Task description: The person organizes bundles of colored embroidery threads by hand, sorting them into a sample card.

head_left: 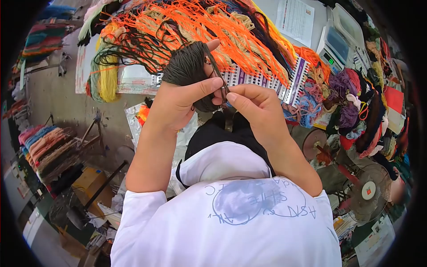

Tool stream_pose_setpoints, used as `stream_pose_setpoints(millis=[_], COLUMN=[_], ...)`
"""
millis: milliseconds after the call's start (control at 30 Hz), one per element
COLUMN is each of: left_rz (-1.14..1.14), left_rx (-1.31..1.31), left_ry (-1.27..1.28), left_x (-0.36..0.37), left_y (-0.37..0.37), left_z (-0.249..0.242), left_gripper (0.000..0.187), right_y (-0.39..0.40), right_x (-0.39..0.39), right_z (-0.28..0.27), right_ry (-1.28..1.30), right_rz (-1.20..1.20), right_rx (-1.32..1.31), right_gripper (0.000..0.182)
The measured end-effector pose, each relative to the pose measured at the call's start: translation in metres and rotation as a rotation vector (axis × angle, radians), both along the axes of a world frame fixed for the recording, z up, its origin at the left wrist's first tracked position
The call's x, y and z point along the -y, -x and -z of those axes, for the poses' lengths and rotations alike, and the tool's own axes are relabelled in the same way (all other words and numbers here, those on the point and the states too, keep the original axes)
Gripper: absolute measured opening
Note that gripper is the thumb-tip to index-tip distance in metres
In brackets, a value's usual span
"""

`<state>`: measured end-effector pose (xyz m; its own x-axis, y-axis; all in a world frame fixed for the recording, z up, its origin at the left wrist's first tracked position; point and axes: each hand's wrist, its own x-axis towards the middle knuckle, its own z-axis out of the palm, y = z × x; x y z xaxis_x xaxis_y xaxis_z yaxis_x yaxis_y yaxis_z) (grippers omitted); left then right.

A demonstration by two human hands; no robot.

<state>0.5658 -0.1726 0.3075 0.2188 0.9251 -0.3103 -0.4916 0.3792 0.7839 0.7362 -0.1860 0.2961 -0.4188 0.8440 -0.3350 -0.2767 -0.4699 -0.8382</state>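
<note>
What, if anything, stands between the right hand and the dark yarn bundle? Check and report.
Nothing visible does: the right hand pinches dark strands beside the dark yarn bundle, which the left hand holds.

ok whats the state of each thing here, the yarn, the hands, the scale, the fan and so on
dark skein: bundled, held up
left hand: closed on the skein
right hand: pinching its strands
orange strands: spread out loose
digital scale: on, green digits lit
printed sheet: lying flat
large fan: upright, can't tell if spinning
</note>
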Motion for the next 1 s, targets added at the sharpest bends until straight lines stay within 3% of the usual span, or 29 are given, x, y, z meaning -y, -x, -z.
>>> stream_pose_setpoints(millis=[333, 400, 600, 700, 800, 1000], left_rz=[-0.025, -0.038, -0.029, -0.025, -0.035, -0.041], left_rx=[0.048, 0.029, 0.054, 0.062, 0.048, 0.087], left_ry=[-0.006, 0.006, -0.006, -0.010, 0.007, 0.015], left_x=[-0.002, -0.002, -0.004, -0.004, -0.004, -0.003], left_y=[0.000, 0.001, -0.002, -0.004, -0.005, -0.006], left_z=[0.003, 0.005, -0.003, -0.004, -0.009, -0.018], left_gripper=[0.065, 0.051, 0.042, 0.056, 0.066, 0.066], right_y=[0.002, 0.002, 0.002, 0.004, 0.001, 0.005], right_x=[0.000, 0.000, 0.003, 0.003, 0.004, 0.006], right_z=[-0.001, -0.002, -0.003, -0.007, -0.005, -0.016], right_ry=[0.015, 0.006, 0.019, 0.001, -0.204, -0.042], right_rz=[0.020, 0.019, 0.113, 0.130, 0.069, 0.171], right_rx=[-0.022, 0.001, -0.027, 0.031, 0.299, 0.072], right_gripper=[0.017, 0.017, 0.013, 0.012, 0.012, 0.009])
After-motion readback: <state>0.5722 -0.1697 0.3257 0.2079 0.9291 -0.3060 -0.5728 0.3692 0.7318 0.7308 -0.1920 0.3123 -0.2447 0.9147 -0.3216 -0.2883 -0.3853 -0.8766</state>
